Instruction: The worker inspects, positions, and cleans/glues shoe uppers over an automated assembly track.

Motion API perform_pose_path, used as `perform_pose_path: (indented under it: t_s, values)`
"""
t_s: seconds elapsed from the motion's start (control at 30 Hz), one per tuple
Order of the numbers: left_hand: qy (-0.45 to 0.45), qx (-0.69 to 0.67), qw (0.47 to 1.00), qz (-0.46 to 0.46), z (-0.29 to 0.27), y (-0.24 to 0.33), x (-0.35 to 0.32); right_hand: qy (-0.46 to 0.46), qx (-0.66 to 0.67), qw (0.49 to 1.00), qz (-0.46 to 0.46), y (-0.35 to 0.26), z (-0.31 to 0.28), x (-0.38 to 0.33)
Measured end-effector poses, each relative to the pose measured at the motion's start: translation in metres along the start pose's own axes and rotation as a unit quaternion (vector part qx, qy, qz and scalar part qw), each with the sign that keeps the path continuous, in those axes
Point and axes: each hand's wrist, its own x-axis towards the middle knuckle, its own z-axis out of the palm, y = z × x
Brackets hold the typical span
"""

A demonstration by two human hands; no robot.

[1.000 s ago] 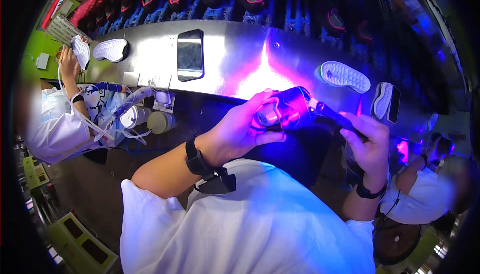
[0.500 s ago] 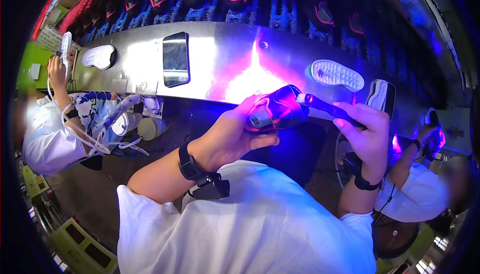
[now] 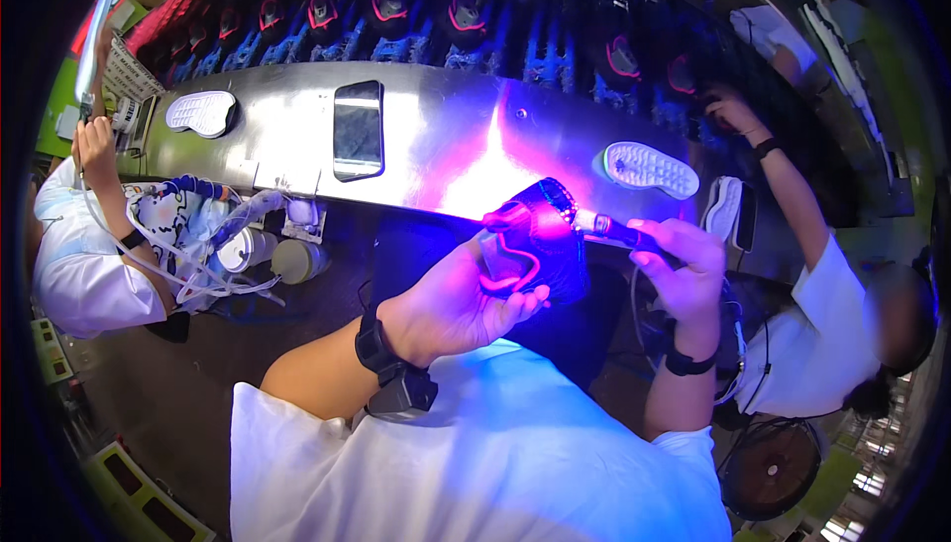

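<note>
My left hand (image 3: 441, 309) is wrapped round a dark shoe upper (image 3: 545, 255) with a glowing reddish line along it, held in front of the bench edge. My right hand (image 3: 688, 270) pinches the dark handle of a brush (image 3: 619, 232). Its pale bristle end touches the upper's edge or lies right beside it, under pink-violet light. Beyond my right hand a white shoe sole (image 3: 651, 169) with a studded surface lies on the metal bench (image 3: 426, 136).
A phone (image 3: 358, 131) and another white sole (image 3: 201, 113) lie on the bench's left side. Behind runs a dark conveyor (image 3: 535, 17) carrying several shoe uppers. Co-workers sit at both sides; the right one's hand (image 3: 731, 108) reaches to the conveyor. Tubs (image 3: 297, 261) stand at left.
My left hand has turned the shoe upper more upright, and the brush has moved slightly left and down with my right hand. The right co-worker's arm now stretches to the conveyor.
</note>
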Motion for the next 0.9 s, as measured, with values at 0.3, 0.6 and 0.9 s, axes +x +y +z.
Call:
perform_pose_path:
  t_s: [0.3,0.6,0.9]
  values:
    - [-0.056,0.201,0.973,0.096,-0.004,-0.01,-0.011,0.07,0.049,0.996,-0.016,0.026,0.036,-0.049]
    - [0.012,0.645,0.682,0.346,0.043,0.022,0.003,0.136,-0.073,0.988,0.03,0.01,0.052,-0.012]
    - [0.082,0.764,0.492,0.409,0.069,0.051,0.012,0.161,0.134,0.947,0.243,0.124,0.033,-0.076]
